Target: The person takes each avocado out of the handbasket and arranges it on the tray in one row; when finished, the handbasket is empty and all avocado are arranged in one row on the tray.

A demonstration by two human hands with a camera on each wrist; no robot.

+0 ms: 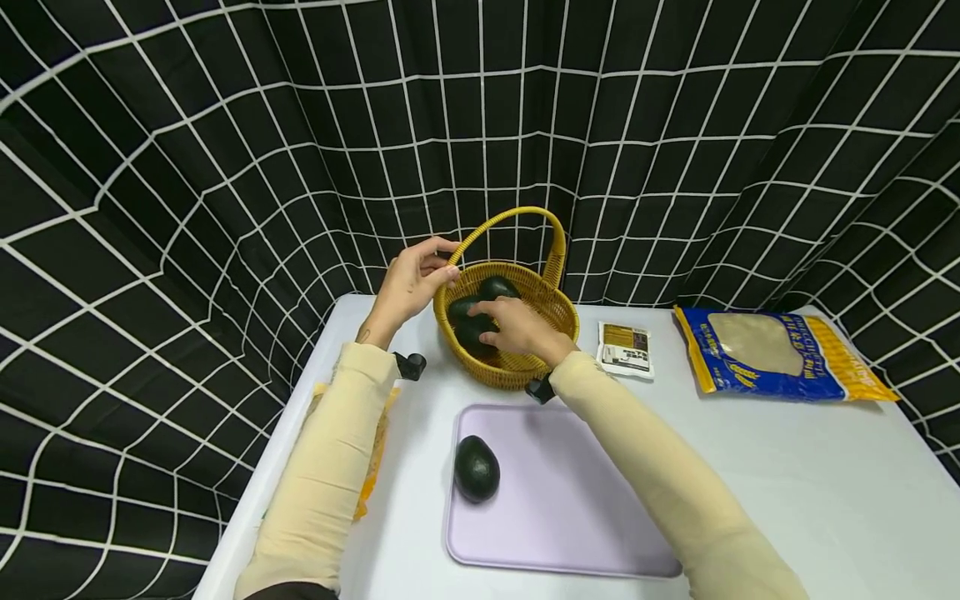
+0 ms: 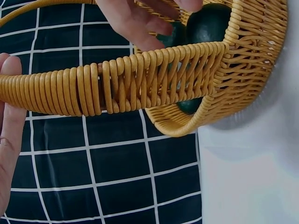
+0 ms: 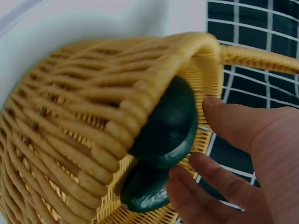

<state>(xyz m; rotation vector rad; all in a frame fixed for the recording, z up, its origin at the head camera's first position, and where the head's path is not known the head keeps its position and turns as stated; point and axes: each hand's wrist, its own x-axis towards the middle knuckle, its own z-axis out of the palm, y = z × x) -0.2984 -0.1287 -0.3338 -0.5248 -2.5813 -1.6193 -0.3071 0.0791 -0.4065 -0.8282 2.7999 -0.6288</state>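
A yellow wicker basket (image 1: 491,374) with a tall arched handle (image 2: 56,93) stands at the back of the table. My left hand (image 1: 414,279) grips the left side of that handle between thumb and fingers. Inside the basket lie several dark green avocados (image 1: 497,287). Over them reaches my right hand (image 1: 521,325), its fingers spread and the thumb apart. In the right wrist view its fingertips come right up to a lower avocado (image 3: 145,189), beside an upper avocado (image 3: 170,121). Another avocado (image 1: 476,469) lies on the left part of a pale purple tray (image 1: 562,508).
Right of the basket lies a small brown and white packet (image 1: 626,350). A blue and yellow pasta bag (image 1: 780,354) is farther right. Partly hidden under my left forearm is an orange bag (image 1: 378,450). Black grid-patterned curtain (image 1: 480,125) surrounds the white table (image 1: 787,483).
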